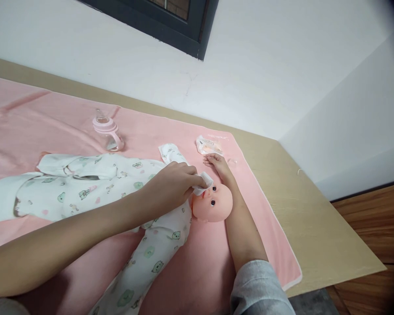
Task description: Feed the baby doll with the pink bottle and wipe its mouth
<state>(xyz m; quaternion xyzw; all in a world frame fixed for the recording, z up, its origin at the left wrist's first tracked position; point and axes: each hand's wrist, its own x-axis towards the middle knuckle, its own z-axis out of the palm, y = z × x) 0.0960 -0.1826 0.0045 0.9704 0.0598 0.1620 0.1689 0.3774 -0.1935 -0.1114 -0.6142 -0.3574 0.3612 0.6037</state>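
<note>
A baby doll lies on its back on a pink blanket (197,267), its bald head (221,208) toward the right. It wears a white suit (164,232) printed with green and pink animals. My left hand (174,181) reaches across the doll's body and pinches a white wipe (202,183), pressed against the face by the mouth and cheek. My right hand (218,164) rests on the blanket beyond the head, fingers stretched out. Its fingertips are at the edge of a clear plastic packet (208,145); whether they touch it I cannot tell. My right forearm runs beside the crown of the doll's head.
A pink-lidded baby bottle (107,131) with a handle lies on the blanket toward the back left. A small clear item (232,162) is right of my right hand. The wooden tabletop (282,192) shows around the blanket, with a white wall (243,74) behind.
</note>
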